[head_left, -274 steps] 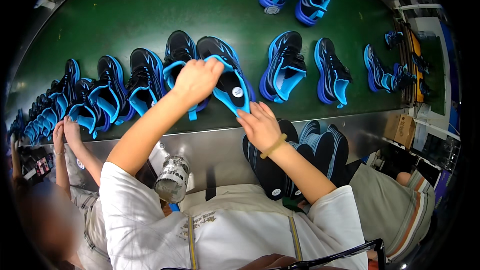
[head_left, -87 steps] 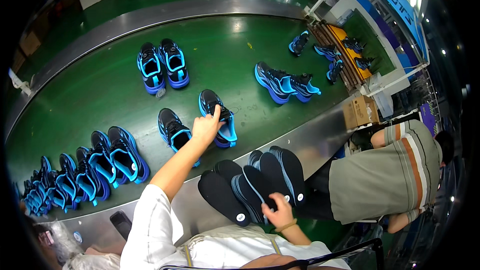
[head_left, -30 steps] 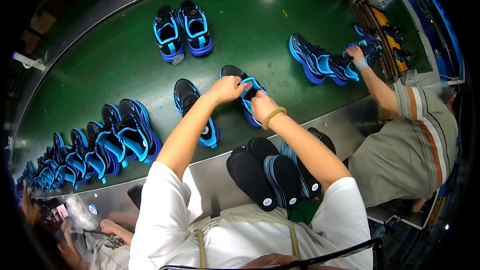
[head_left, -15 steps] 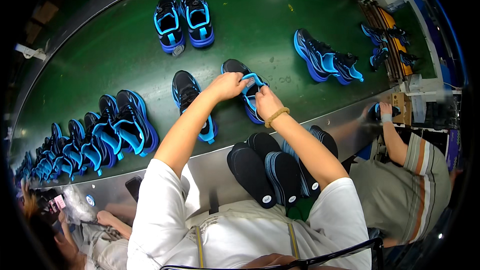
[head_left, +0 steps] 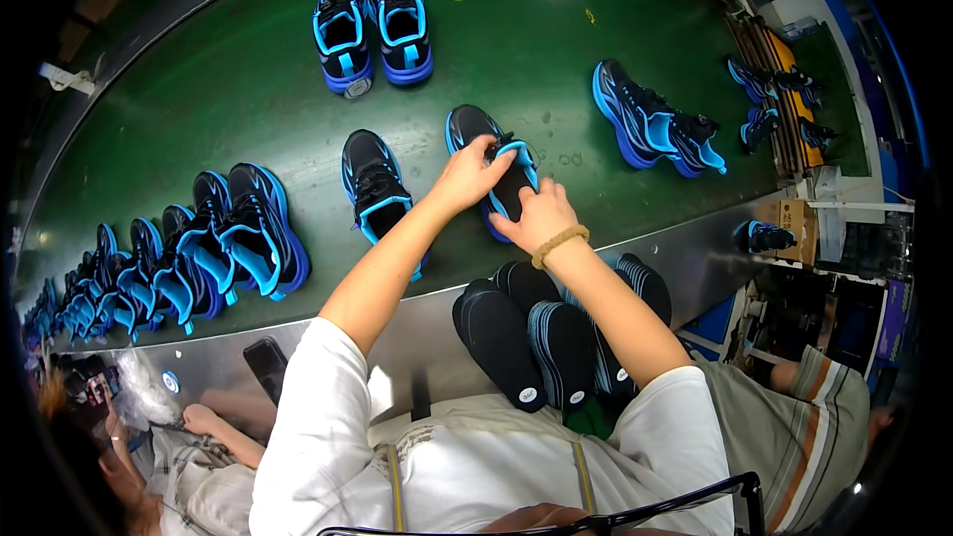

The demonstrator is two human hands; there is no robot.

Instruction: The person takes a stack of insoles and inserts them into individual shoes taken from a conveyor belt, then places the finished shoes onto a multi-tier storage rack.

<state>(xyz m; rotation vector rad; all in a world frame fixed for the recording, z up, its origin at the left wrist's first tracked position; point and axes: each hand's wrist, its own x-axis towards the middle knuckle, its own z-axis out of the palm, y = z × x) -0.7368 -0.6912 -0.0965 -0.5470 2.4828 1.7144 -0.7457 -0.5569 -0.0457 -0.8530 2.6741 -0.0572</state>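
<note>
A black sneaker (head_left: 469, 125) with blue trim lies in front of me on the green work surface, toe pointing away. My left hand (head_left: 471, 177) grips its tongue and laces, fingers closed. At the heel end, my right hand (head_left: 545, 221) is curled around the collar, its thumb side toward the opening. A dark insole (head_left: 512, 191) shows inside the shoe between my hands; its heel part is hidden. Just left of my left forearm sits a matching sneaker (head_left: 373, 171), its heel partly covered by the arm. Stacked black insoles (head_left: 494, 345) lie below my right forearm.
A pair of sneakers (head_left: 402, 35) stands farther back, and another pair (head_left: 645, 119) lies to the right. Several more line the left side (head_left: 260, 228). A phone (head_left: 266, 367) rests by the metal edge (head_left: 695, 213). Co-workers sit on both sides.
My hands have shifted on the shoe: the left has moved onto the tongue, the right lower toward the heel. Dark insole now shows in the opening. The right co-worker's hand has left the far-right shoe.
</note>
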